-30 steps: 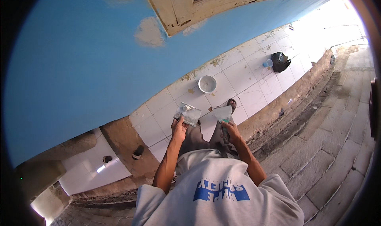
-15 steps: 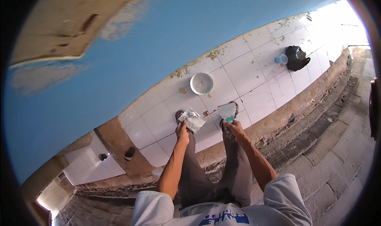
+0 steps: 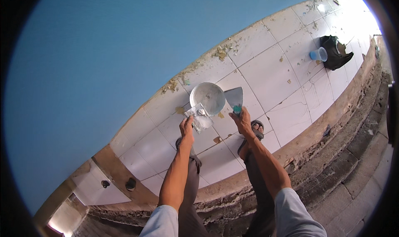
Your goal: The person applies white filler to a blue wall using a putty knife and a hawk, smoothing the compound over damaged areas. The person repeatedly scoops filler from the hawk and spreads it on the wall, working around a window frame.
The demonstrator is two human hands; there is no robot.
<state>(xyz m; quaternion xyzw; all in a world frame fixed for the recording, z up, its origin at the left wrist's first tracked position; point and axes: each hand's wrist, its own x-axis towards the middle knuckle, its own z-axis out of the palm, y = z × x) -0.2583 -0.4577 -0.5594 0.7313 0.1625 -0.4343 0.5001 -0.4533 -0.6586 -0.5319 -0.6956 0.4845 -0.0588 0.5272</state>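
My left hand [image 3: 186, 128] grips a flat, square plate smeared with white paste [image 3: 201, 123]; its handle is hidden by the fingers. The plate overlaps the near left rim of a round pale bowl [image 3: 206, 96], whose inside is coated greyish white. Closed around the green handle of a wide putty knife [image 3: 235, 97], my right hand [image 3: 242, 119] is just right of the bowl. The knife's broad blade points away from me, beside the bowl's right rim. Whether blade and bowl touch, I cannot tell.
A blue wall [image 3: 124, 58] rises on the far left. Paint flakes [image 3: 221, 53] lie along its foot on white tiles [image 3: 270, 75]. A black plastic bag [image 3: 336, 53] and clear bluish cup [image 3: 319, 54] stand far right. A rough stepped edge [image 3: 316, 154] runs at the near right.
Both hands have moved forward to the bowl, carrying the plate and the putty knife. The view has shifted closer, and the wall's bare patch has left it.
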